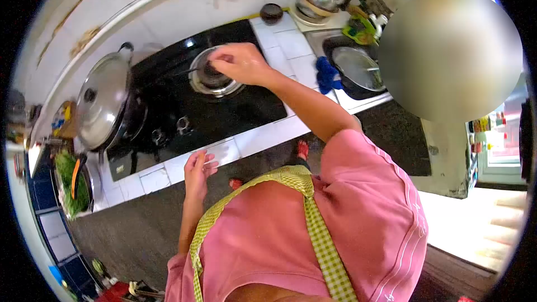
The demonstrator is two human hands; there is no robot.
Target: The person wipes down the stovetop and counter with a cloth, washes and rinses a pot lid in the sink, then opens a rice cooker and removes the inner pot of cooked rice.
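Note:
My right hand [241, 64] reaches over the right burner [218, 90] of the black glass stove [229, 117]. Its fingers are bent together above a small dark round thing at the burner's centre; blur hides whether they hold anything. A thin dark handle or rod points left from there. My left hand [198, 169] hangs in the air before the stove's front edge, fingers apart, holding nothing.
A large lidded wok [103, 100] stands on the stove's left side. Green vegetables [71, 184] lie at far left. On the right are a blue cloth [328, 75], a sink with a pan [358, 68], metal bowls [316, 4] and a dark small pot [271, 14].

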